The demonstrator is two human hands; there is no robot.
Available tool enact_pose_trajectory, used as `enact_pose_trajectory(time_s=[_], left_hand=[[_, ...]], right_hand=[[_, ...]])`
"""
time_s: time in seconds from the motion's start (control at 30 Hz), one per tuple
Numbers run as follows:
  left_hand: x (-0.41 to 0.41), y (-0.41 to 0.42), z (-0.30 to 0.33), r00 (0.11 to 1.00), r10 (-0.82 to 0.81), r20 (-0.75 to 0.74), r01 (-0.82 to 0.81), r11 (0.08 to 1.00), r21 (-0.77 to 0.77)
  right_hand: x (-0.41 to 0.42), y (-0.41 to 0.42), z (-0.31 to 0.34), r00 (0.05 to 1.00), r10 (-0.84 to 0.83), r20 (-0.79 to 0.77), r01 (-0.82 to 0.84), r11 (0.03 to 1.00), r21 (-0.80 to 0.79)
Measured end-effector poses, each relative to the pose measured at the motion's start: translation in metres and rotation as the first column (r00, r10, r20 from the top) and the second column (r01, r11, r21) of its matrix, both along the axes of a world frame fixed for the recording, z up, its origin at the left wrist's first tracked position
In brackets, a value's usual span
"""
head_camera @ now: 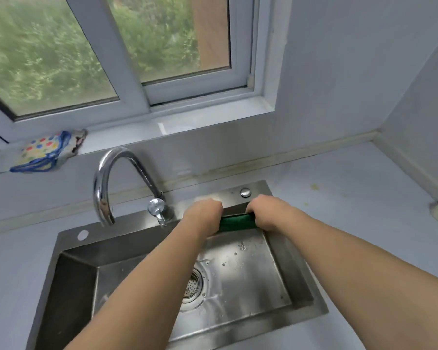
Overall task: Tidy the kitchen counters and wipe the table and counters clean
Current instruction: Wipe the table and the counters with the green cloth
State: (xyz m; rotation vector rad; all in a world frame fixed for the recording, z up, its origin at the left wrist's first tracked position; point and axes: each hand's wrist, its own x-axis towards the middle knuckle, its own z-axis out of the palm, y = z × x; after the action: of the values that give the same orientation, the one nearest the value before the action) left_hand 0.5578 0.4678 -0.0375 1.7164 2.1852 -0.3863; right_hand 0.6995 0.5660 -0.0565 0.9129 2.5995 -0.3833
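Green cloth stretched between both hands over the sink's far right corner.

Left hand and right hand each clench one end of it, fists curled tight, above the steel basin. Curved tap stands just left of them; a spotted cloth bag lies on the windowsill, and pale bench runs off to the right.

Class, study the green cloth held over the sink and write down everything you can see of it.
The green cloth is dark green and looks soft and bunched into a narrow roll. Only a short stretch shows, lying level between the left hand and right hand, which grip its two ends. It hangs above the back of the steel sink, right of the tap. Whether it is wet cannot be told.
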Motion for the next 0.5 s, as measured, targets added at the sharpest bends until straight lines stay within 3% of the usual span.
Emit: enact_pose_trajectory(time_s=[0.23, 0.5], left_hand=[[-0.03, 0.027, 0.019, 0.951, 0.115, -0.287, -0.104, 0.993, 0.055], [-0.09, 0.056, -0.017, 0.929, 0.14, -0.344, -0.137, 0.99, 0.032]], right_hand=[[-0.069, 0.048, 0.005, 0.97, 0.179, -0.165, -0.138, 0.963, 0.234], [-0.13, 0.071, -0.05, 0.937, 0.269, -0.222, -0.212, 0.945, 0.249]])
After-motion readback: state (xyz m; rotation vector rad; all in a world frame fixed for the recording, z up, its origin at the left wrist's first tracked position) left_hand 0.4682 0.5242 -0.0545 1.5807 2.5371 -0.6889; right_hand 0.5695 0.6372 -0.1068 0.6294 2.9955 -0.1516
